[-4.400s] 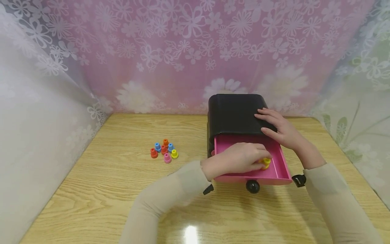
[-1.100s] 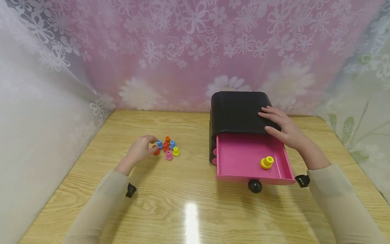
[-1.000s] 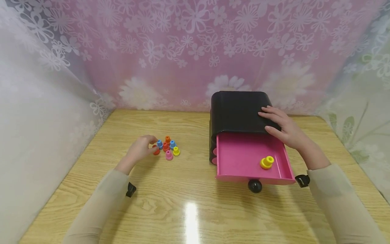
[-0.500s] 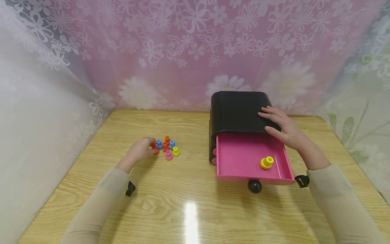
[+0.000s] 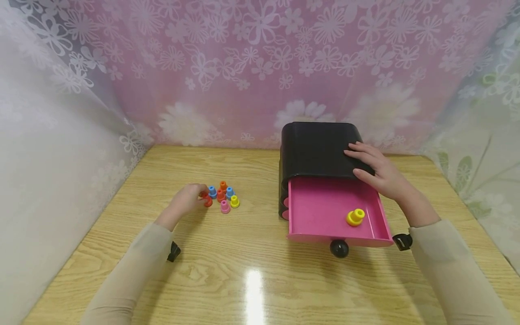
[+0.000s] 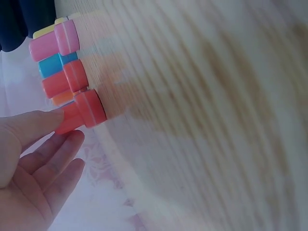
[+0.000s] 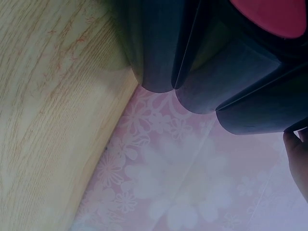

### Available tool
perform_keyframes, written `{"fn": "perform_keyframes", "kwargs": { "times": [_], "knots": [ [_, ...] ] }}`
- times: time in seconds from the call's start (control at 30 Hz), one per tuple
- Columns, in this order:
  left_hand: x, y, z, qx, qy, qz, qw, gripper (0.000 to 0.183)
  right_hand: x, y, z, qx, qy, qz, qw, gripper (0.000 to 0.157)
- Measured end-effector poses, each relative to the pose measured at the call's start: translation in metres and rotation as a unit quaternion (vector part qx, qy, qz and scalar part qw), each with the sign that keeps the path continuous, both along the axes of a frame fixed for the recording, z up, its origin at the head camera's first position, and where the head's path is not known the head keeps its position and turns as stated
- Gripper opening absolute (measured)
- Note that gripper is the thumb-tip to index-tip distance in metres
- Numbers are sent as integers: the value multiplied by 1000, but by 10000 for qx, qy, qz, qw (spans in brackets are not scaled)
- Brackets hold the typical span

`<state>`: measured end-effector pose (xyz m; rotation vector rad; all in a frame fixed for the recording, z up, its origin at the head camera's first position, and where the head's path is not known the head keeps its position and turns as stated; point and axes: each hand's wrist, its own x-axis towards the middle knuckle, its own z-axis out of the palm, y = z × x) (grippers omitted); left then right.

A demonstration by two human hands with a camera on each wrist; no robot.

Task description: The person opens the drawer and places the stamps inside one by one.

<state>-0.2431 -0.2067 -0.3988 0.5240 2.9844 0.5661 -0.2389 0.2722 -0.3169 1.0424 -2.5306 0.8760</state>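
Observation:
My left hand (image 5: pixel 184 201) pinches a red peg (image 6: pixel 91 108) by its narrow end, thumb on one side and fingers on the other. The peg's wide base is at or very near the tabletop. Beside it stands a cluster of similar stepped pegs: a blue peg (image 5: pixel 212 192), an orange peg (image 5: pixel 223 185), a pink peg (image 5: pixel 225 207), a yellow peg (image 5: pixel 234 201) and others. My right hand (image 5: pixel 378 171) rests on the right of the black drawer unit (image 5: pixel 318 146), fingers spread over its top. Its pink drawer (image 5: pixel 317 207) is pulled out, with a yellow stepped piece (image 5: pixel 355 217) inside.
The wooden table (image 5: pixel 219 262) spreads between the pegs and the drawer unit. A black round knob (image 5: pixel 339 248) juts from the drawer's front. Behind hangs a pink floral curtain (image 5: pixel 243 81), and pale cloth encloses both sides.
The left hand has gone from the yellow piece in the drawer to the peg cluster, and its fingers have closed on the red peg. The right hand has stayed on the drawer unit.

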Motion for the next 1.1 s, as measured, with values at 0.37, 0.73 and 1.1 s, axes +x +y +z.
{"fn": "perform_keyframes", "kwargs": {
  "times": [0.37,0.73,1.1],
  "knots": [
    [8,2,11,438,462,-65,9980,14,1,0,1,-51,26,33,10000,45],
    [26,27,31,932,1303,-321,9866,21,2,0,1,-7,11,-25,10000,45],
    [39,66,49,1737,2171,-1017,9552,19,3,-1,3,-40,3,24,10000,44]
  ]
}}
